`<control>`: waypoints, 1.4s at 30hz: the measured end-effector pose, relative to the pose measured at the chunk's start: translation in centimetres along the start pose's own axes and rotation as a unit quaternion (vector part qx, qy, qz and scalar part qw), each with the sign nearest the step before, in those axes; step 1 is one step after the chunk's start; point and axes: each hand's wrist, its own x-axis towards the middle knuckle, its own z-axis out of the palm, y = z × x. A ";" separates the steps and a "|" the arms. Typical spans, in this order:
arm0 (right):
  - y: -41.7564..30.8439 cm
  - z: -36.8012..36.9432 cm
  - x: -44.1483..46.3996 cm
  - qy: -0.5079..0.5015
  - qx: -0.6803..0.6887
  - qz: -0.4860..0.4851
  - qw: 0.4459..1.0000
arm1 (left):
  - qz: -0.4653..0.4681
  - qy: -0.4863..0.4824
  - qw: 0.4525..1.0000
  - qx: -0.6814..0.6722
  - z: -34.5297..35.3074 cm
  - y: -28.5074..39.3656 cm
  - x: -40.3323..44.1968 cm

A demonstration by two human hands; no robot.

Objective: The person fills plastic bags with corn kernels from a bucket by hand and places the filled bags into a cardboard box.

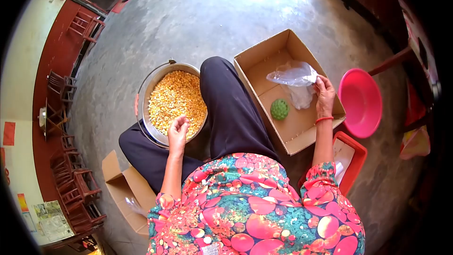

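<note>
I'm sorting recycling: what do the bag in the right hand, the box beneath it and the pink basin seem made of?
Bag: likely glossy clear plastic film, being see-through and crinkled.
Box: matt brown, probably cardboard, by its flat folded walls.
Pink basin: probably smooth plastic, from its even colour and soft sheen.

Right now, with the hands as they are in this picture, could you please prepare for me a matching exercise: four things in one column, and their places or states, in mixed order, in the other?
Things
1. Left hand
2. Right hand
3. Green ball
4. Pink basin

Places or states
A. Lying on the bottom of the cardboard box
B. To the right of that box in the picture
C. Pinching a clear plastic bag
D. Over the yellow kernels in the metal pot

Pairs: 1-D, 2-C, 3-A, 4-B
</note>
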 end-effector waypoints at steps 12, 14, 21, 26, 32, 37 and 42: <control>-9.5 19.6 -17.8 -0.509 -0.116 -0.226 0.822 | 0.307 -0.160 0.932 0.105 7.5 7.6 -1.7; -10.2 19.9 -17.6 -0.481 -0.091 -0.240 0.838 | 0.175 -0.127 0.973 -0.076 6.8 8.7 -2.5; -5.1 15.1 -9.8 -0.395 -0.319 -0.238 0.828 | -0.058 -0.059 0.903 -0.422 2.3 6.7 -2.2; -2.6 12.6 -10.7 -0.489 -0.155 0.090 0.854 | -0.077 -0.030 0.922 -0.378 1.3 4.3 -1.1; -3.2 11.6 -10.0 -0.414 -0.178 0.111 0.886 | -0.043 0.102 0.944 -0.311 -0.3 1.7 0.3; -3.3 12.8 -11.0 -0.345 -0.125 0.176 0.913 | 0.199 0.151 0.965 -0.077 3.1 6.5 -2.0; -4.8 13.7 -11.8 -0.378 -0.105 0.181 0.902 | 0.189 -0.235 0.937 0.177 9.1 13.0 -8.0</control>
